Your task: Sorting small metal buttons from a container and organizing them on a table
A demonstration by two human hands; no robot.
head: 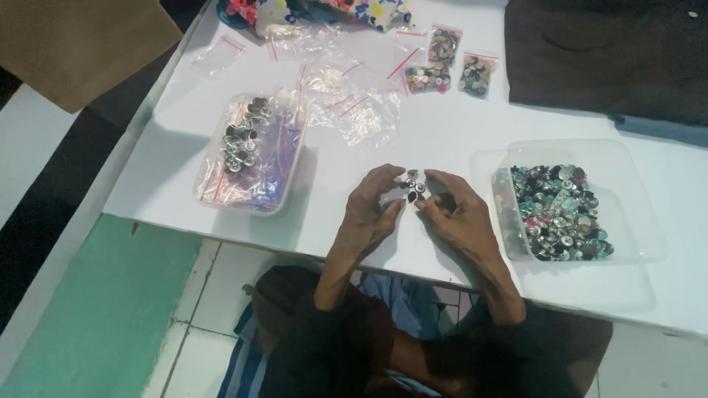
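Observation:
My left hand [372, 208] and my right hand [456, 209] meet over the white table [442, 133], fingertips together around a small cluster of metal buttons [413, 186]. Both hands pinch at the cluster; which buttons each hand grips is too small to tell. To the right, a clear plastic tub [627, 177] holds many silver and coloured buttons [562, 212]. To the left, another clear tub [210, 188] holds small zip bags and a heap of metal buttons [243, 136].
Empty clear zip bags [346, 99] lie scattered at the table's back, beside three filled bags of buttons [446, 63]. Dark cloth [605, 51] covers the back right corner, patterned fabric [317, 11] the back edge. Tiled floor and a green mat [96, 309] lie below left.

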